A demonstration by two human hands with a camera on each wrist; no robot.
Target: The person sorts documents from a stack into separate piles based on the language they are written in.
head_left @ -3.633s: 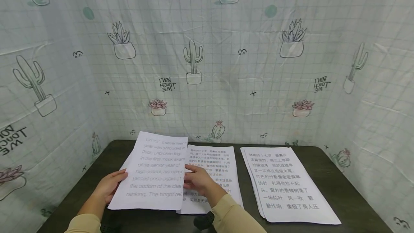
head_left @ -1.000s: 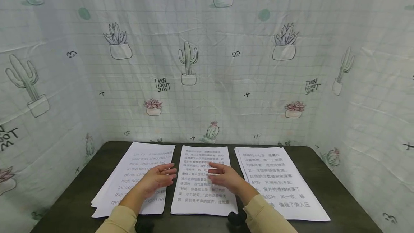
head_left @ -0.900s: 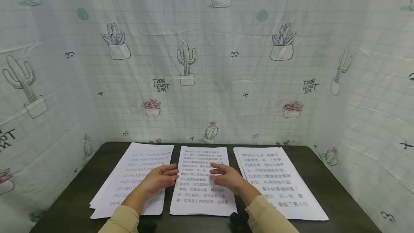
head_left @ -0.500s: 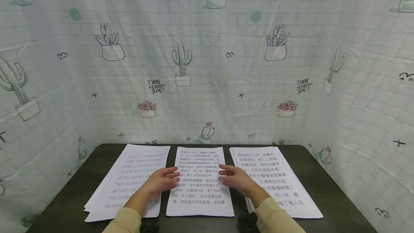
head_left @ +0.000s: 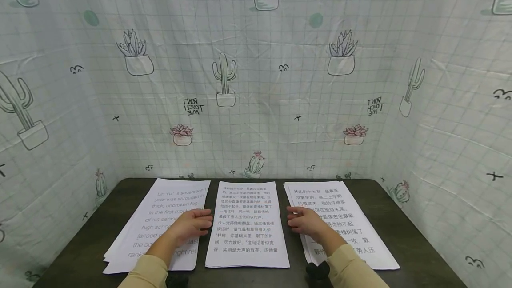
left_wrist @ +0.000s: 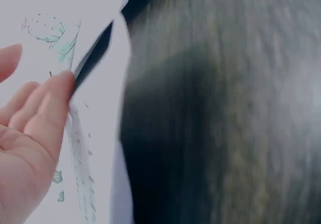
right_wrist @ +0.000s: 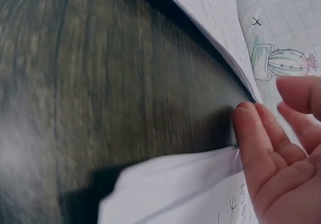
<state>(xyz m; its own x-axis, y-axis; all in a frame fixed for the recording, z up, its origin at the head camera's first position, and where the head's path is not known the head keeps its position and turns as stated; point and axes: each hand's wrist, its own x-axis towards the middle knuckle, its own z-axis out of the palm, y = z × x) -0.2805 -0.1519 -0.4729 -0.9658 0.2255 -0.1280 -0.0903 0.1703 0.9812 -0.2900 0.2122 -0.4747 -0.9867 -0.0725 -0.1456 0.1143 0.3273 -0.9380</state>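
Observation:
Three stacks of printed paper lie side by side on a dark table. The left stack bears large English text and is fanned at its lower left. Smaller Chinese characters cover the middle stack, while the right stack has larger ones and uneven left edges. My left hand is over the left stack's right side, fingers loosely extended toward the middle stack. My right hand is at the right stack's left side, fingertips over the gap beside the middle stack. Neither hand grips anything; in the right wrist view, its fingers look relaxed.
A pale curtain printed with cacti encloses the table at the back and both sides. Narrow strips of dark tabletop separate the stacks. A black device sits under the right wrist.
Earlier both hands held the English-text stack, raised and overlapping the middle stack; it now lies apart, released. Since half a second ago, the hands have moved outward from over the middle stack.

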